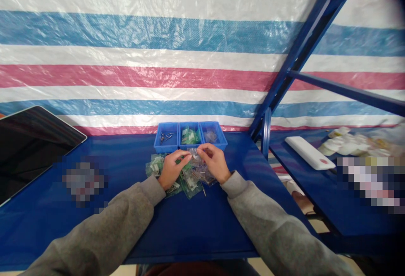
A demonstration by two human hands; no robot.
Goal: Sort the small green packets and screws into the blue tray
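Observation:
Over a pile of small packets, my left hand (174,168) is closed, thumb and fingers pinched together. What it holds, if anything, is too small to make out. Close beside it, my right hand (215,160) pinches the edge of what looks like a small clear plastic bag (191,152). Beneath both hands lie green-tinted packets (191,185) with pale pieces inside, and clear packets (207,176) on the right of the pile. A thin metal pin (204,192) sticks out at the pile's front edge.
Behind the pile stands a blue three-compartment bin (166,146), holding metal pins, green packets and clear bags from left to right. A dark-screened panel (34,149) is at the left. On the right, a white oblong device (308,151) lies on another table, past a blue metal frame (265,130).

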